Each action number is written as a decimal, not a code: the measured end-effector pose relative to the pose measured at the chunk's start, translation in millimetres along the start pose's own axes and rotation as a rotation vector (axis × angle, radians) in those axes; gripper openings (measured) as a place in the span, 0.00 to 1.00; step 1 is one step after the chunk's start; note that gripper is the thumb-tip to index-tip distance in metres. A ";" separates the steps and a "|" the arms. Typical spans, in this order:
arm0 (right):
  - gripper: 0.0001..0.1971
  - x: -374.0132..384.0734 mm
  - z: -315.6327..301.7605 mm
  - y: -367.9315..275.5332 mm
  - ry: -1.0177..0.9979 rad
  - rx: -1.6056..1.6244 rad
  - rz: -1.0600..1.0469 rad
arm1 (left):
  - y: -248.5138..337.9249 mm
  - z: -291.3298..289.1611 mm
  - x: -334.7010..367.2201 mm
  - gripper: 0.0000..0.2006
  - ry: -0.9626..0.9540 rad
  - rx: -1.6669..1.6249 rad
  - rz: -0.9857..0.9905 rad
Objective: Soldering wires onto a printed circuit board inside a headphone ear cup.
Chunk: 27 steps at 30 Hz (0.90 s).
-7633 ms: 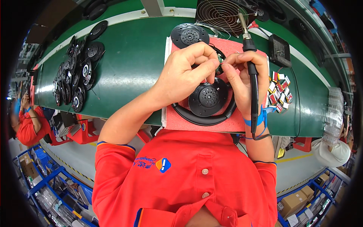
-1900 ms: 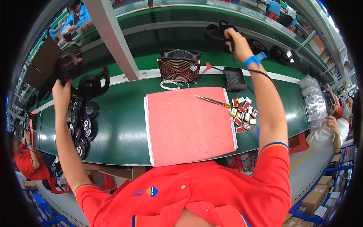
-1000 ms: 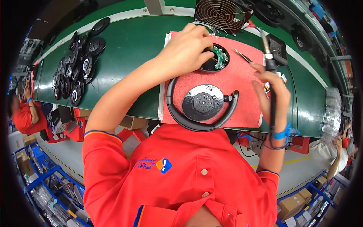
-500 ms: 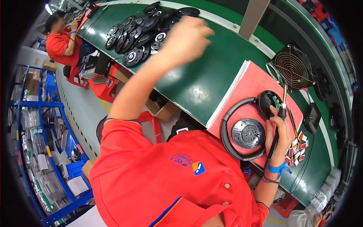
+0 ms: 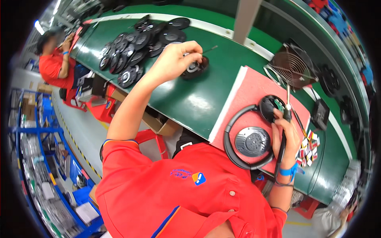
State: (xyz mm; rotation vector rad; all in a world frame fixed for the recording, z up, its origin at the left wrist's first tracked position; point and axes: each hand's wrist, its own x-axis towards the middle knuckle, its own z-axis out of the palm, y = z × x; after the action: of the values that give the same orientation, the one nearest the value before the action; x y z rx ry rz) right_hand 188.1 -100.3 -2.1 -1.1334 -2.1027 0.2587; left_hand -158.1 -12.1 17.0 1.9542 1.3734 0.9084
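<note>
Headphone lies open on the pink mat (image 5: 240, 95); one hand has the iron, the other a round disc.
The headphone (image 5: 226, 139) looks light, its band springy; it is better lifted by the band, away from the open cup. The soldering iron (image 5: 287, 115) is wrapped by the fingers of the right hand (image 5: 289, 137), on the handle; its metal end may be hot. The left hand (image 5: 177, 59) pinches the round disc (image 5: 194, 71) above the table, probably thin, stiff and smooth, so the rim suits. The green board (image 5: 280, 104) seems fragile.
</note>
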 end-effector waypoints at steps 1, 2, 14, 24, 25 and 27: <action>0.13 -1.0 -0.3 3.9 0.011 0.017 -0.004 | 12.6 9.8 3.0 0.04 -0.086 -0.052 -0.012; 0.12 0.6 -2.5 2.3 0.003 0.028 0.005 | 25.7 18.6 4.2 0.05 -0.169 -0.103 -0.027; 0.11 16.9 -13.8 -4.7 0.274 0.512 0.171 | 125.3 95.4 20.4 0.06 -0.860 -0.548 -0.328; 0.11 10.7 -5.0 18.0 0.394 0.588 0.197 | 111.2 145.3 17.8 0.10 -0.645 -0.762 -0.167; 0.11 9.9 -5.5 18.1 0.394 0.582 0.187 | 108.9 144.6 18.3 0.09 -0.643 -0.739 -0.174; 0.11 8.5 -6.9 21.4 0.402 0.557 0.145 | 108.0 147.0 17.8 0.09 -0.648 -0.715 -0.179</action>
State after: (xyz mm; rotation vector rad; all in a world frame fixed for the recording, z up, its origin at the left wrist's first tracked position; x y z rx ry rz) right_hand 203.6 -82.0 -3.2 -0.9047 -1.4681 0.5908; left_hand 23.2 -38.8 15.7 1.3573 0.6922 0.5005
